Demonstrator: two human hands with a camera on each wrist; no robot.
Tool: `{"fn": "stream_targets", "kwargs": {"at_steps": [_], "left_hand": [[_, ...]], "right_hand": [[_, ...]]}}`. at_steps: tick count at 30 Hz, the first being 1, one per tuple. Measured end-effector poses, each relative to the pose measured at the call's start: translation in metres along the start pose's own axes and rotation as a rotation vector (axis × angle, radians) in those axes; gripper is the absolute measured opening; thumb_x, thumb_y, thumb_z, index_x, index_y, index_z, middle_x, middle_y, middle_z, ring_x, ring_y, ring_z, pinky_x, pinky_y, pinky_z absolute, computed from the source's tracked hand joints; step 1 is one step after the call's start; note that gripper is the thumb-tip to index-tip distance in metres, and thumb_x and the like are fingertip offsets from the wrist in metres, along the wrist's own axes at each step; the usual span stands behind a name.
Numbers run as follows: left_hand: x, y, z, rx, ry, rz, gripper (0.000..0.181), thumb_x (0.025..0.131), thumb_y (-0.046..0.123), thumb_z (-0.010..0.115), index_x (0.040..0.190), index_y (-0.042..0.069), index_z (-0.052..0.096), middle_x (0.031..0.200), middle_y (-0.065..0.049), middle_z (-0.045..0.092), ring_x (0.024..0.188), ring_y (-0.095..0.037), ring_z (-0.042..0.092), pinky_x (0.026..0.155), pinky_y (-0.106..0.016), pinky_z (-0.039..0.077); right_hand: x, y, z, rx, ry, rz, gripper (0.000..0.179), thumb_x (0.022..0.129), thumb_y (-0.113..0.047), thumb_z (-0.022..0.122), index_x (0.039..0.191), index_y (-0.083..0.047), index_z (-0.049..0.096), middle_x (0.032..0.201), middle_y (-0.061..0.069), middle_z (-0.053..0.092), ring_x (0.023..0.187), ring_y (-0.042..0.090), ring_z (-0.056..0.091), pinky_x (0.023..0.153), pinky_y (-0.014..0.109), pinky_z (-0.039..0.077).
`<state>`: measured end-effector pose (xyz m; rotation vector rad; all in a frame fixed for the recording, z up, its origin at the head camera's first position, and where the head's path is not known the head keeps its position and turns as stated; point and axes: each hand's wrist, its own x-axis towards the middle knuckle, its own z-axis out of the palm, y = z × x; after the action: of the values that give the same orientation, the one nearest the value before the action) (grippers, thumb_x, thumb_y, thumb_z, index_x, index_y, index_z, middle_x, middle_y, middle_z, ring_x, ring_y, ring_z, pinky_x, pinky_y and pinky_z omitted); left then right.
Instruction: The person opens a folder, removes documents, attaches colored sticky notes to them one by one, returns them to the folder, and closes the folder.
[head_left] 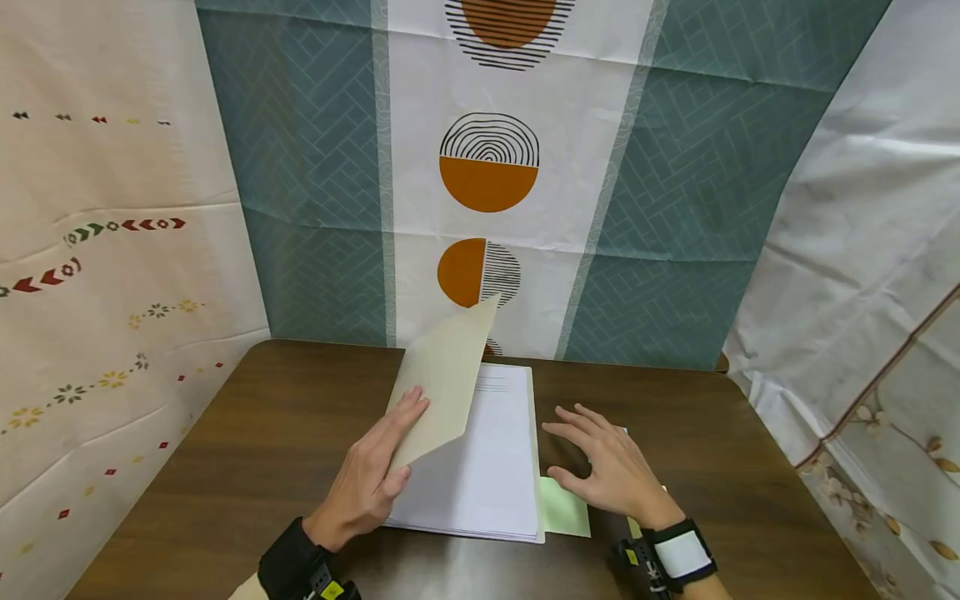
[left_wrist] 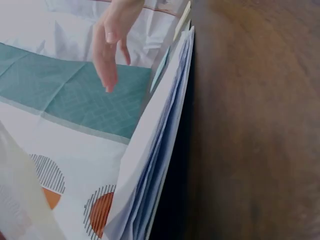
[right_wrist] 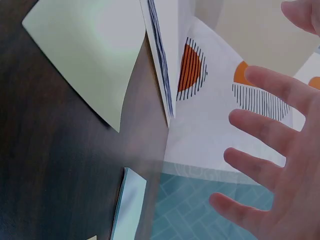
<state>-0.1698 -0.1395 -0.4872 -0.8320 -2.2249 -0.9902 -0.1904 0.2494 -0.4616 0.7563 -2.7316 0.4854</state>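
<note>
A cream folder (head_left: 442, 379) lies at the middle of the table with its front cover raised at a slant. Inside is a stack of white paper (head_left: 491, 467), whose layered edges show in the left wrist view. My left hand (head_left: 371, 471) touches the outer face of the cover, its fingers extended along it. To the right of the folder, my right hand (head_left: 611, 467) hovers with spread fingers and holds nothing. A pale green sheet (head_left: 566, 508) sticks out beside the folder's right edge, just below that hand.
A light blue pad (right_wrist: 131, 200) lies on the table near the right hand, mostly hidden from the head view. The brown wooden table (head_left: 225, 467) ends at a patterned curtain (head_left: 315, 167) behind. Pale cloths hang on both sides.
</note>
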Motion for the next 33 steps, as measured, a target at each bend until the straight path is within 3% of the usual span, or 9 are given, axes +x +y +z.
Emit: {"fn": "stream_targets", "kwargs": {"at_steps": [2, 7, 12, 19, 25, 27, 29, 31, 33], "left_hand": [[-0.002, -0.001, 0.002, -0.012, 0.039, -0.004, 0.069, 0.104, 0.031, 0.045, 0.171, 0.015, 0.048, 0.176, -0.014, 0.052, 0.163, -0.031, 0.054, 0.131, -0.024, 0.04], [-0.007, 0.0, 0.004, -0.015, 0.134, -0.03, 0.067, 0.113, 0.04, 0.028, 0.17, 0.01, 0.049, 0.173, -0.015, 0.055, 0.155, -0.034, 0.062, 0.116, -0.048, 0.06], [-0.007, 0.001, 0.001, -0.017, 0.163, -0.043, 0.069, 0.114, 0.041, 0.024, 0.17, 0.009, 0.048, 0.172, -0.016, 0.056, 0.151, -0.036, 0.065, 0.103, -0.066, 0.063], [-0.009, 0.003, 0.0, 0.027, 0.143, -0.018, 0.069, 0.116, 0.045, 0.022, 0.17, 0.011, 0.049, 0.172, -0.016, 0.056, 0.156, -0.03, 0.061, 0.114, -0.046, 0.061], [-0.01, 0.002, -0.001, 0.013, 0.16, 0.004, 0.068, 0.115, 0.044, 0.026, 0.168, 0.009, 0.05, 0.172, -0.017, 0.057, 0.155, -0.032, 0.062, 0.125, -0.021, 0.045], [-0.009, 0.001, -0.003, 0.018, 0.166, 0.019, 0.067, 0.114, 0.042, 0.03, 0.168, 0.008, 0.05, 0.172, -0.017, 0.056, 0.156, -0.027, 0.061, 0.123, -0.027, 0.05], [-0.008, 0.0, -0.005, 0.023, 0.176, 0.056, 0.066, 0.112, 0.038, 0.035, 0.167, 0.004, 0.05, 0.173, -0.019, 0.054, 0.161, -0.024, 0.056, 0.121, -0.048, 0.055], [-0.005, -0.001, -0.007, 0.024, 0.195, 0.105, 0.065, 0.11, 0.036, 0.041, 0.165, 0.001, 0.051, 0.176, -0.021, 0.049, 0.166, -0.021, 0.049, 0.121, -0.068, 0.05], [-0.001, -0.003, -0.011, 0.019, 0.233, 0.175, 0.064, 0.109, 0.033, 0.045, 0.163, -0.001, 0.051, 0.179, -0.024, 0.044, 0.171, -0.024, 0.041, 0.129, -0.071, 0.038]], "right_hand": [[0.0, 0.0, 0.001, 0.002, 0.002, -0.004, 0.054, 0.095, -0.042, 0.083, 0.146, -0.026, 0.075, 0.163, 0.01, 0.067, 0.155, 0.046, 0.058, 0.106, 0.085, 0.05], [0.005, -0.004, 0.003, -0.004, 0.011, -0.027, 0.057, 0.094, -0.041, 0.084, 0.148, -0.026, 0.074, 0.164, 0.011, 0.066, 0.154, 0.047, 0.059, 0.108, 0.078, 0.053], [0.02, -0.026, 0.015, -0.009, -0.05, -0.094, 0.059, 0.093, -0.045, 0.083, 0.149, -0.028, 0.073, 0.166, 0.013, 0.064, 0.154, 0.046, 0.059, 0.106, 0.073, 0.055], [0.038, -0.063, 0.039, -0.021, -0.303, -0.17, 0.062, 0.095, -0.06, 0.077, 0.151, -0.034, 0.072, 0.17, 0.006, 0.061, 0.157, 0.042, 0.058, 0.112, 0.071, 0.055], [0.041, -0.076, 0.05, -0.116, -0.452, -0.192, 0.064, 0.091, -0.062, 0.084, 0.149, -0.036, 0.072, 0.166, 0.003, 0.064, 0.152, 0.035, 0.062, 0.109, 0.059, 0.062], [0.042, -0.078, 0.05, -0.122, -0.454, -0.185, 0.065, 0.09, -0.06, 0.086, 0.148, -0.036, 0.072, 0.166, 0.003, 0.064, 0.152, 0.034, 0.062, 0.108, 0.058, 0.062], [0.042, -0.079, 0.05, -0.12, -0.456, -0.179, 0.065, 0.089, -0.06, 0.088, 0.148, -0.036, 0.073, 0.166, 0.003, 0.064, 0.152, 0.035, 0.062, 0.107, 0.058, 0.063], [0.042, -0.079, 0.049, -0.116, -0.461, -0.175, 0.065, 0.089, -0.059, 0.088, 0.148, -0.036, 0.072, 0.166, 0.003, 0.064, 0.153, 0.035, 0.062, 0.108, 0.058, 0.063], [0.042, -0.08, 0.049, -0.113, -0.465, -0.171, 0.065, 0.089, -0.059, 0.088, 0.148, -0.036, 0.072, 0.167, 0.002, 0.063, 0.153, 0.035, 0.062, 0.108, 0.059, 0.062]]}}
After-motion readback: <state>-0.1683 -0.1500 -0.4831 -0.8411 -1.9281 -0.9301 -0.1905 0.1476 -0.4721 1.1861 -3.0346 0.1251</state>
